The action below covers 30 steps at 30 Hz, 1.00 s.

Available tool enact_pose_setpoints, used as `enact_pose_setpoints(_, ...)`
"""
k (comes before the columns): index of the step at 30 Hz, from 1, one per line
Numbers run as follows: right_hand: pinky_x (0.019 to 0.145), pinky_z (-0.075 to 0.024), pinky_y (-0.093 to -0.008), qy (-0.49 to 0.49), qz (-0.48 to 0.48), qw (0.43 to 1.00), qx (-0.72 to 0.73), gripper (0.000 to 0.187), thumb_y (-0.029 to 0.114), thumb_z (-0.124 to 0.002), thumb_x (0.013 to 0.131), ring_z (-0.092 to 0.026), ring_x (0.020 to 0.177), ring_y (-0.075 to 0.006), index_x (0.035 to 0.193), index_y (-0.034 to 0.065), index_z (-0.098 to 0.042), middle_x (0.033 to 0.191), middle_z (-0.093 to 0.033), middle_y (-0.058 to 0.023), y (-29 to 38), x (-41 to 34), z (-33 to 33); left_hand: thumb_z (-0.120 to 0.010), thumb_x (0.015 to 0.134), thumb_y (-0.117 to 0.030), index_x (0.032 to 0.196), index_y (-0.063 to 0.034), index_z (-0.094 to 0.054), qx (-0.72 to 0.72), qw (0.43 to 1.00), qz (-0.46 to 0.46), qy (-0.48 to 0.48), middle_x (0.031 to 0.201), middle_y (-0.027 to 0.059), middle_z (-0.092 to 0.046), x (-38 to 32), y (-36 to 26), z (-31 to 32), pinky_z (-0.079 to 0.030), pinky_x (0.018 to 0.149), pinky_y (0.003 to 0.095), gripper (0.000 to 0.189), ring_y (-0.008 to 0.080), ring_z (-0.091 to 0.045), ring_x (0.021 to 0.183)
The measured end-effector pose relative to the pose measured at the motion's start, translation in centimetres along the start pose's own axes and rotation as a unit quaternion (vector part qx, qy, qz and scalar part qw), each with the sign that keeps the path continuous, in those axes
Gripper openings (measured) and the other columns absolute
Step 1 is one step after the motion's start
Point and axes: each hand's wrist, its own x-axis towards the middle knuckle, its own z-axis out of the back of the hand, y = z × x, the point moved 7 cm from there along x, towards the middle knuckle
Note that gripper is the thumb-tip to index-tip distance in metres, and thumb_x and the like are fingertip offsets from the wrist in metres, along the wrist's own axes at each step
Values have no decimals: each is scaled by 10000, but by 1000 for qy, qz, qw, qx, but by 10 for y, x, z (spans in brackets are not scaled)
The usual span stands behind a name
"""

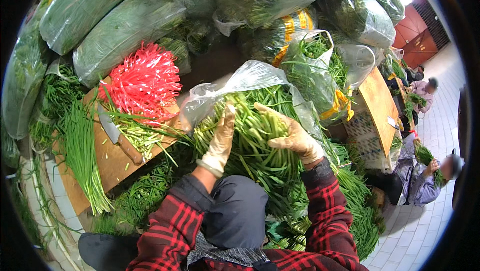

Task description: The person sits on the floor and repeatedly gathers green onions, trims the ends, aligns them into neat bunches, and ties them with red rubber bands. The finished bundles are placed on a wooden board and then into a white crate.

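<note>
In pale work gloves, both my hands are at a large heap of leafy green stalks (262, 151) in front of me. My left hand (220, 136) stands edge-on against the pale stalk ends, its palm turned inward. Across from it, my right hand (296, 136) curls with fingers and thumb around a clump of pale stalk ends (272, 124). A clear plastic bag (255, 74) lies open behind the heap. To the left, a wooden board (107, 169) holds a knife (119, 136), cut stalk pieces (144, 139), a bundle of long green stalks (84, 158) and red plastic ties (144, 79).
Stuffed plastic sacks (131, 27) of greens are piled along the far side. A filled carrier bag (315, 72) stands right of the heap, near another wooden board (378, 109) and plastic crates (362, 132). Two people (420, 177) (425, 91) handle greens at the right.
</note>
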Motion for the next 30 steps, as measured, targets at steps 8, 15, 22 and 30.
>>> enact_pose_setpoints(8, 1134, -354, -444, -183, 153, 781, -577, 1343, 357, -942, 558, -444, 1338, -411, 1591, 38, -145, 1512, -395, -232, 7, -31, -10, -564, 1036, -322, 1485, -20, -405, -46, 993, -35, 101, 1295, 47, -584, -24, -1, -69, -484, 930, 239, 564, 88, -536, 1171)
enact_pose_setpoints(15, 1166, -353, -395, -77, 265, 918, 285, 694, 197, -532, 1016, -433, 1396, -206, 1602, 109, -172, 1559, -403, -68, -10, -41, -13, -567, 894, -652, 1573, -20, -236, 728, 601, -268, 193, 1612, 169, -307, -55, -44, -138, -234, 1205, 464, 984, 352, -323, 1472)
enact_pose_setpoints(22, 881, -525, -327, -208, 143, 968, 14, 1069, 88, -896, 688, -644, 956, -161, 1570, 61, -293, 1045, -656, -45, -12, -78, 8, -398, 1074, -409, 1600, -98, -172, 256, 933, -165, 192, 1576, 210, -352, -16, -2, -80, -371, 1138, 345, 651, 282, -428, 1417)
enact_pose_setpoints(30, 700, -528, -302, -179, 231, 956, 26, 675, 253, -659, 955, -624, 759, -184, 1548, 143, -356, 928, -661, -70, 78, -140, 8, -388, 1026, -346, 1445, -171, -499, 745, 586, -6, 319, 1486, 63, -506, -11, 120, 8, -178, 1212, 486, 468, 321, -370, 1436)
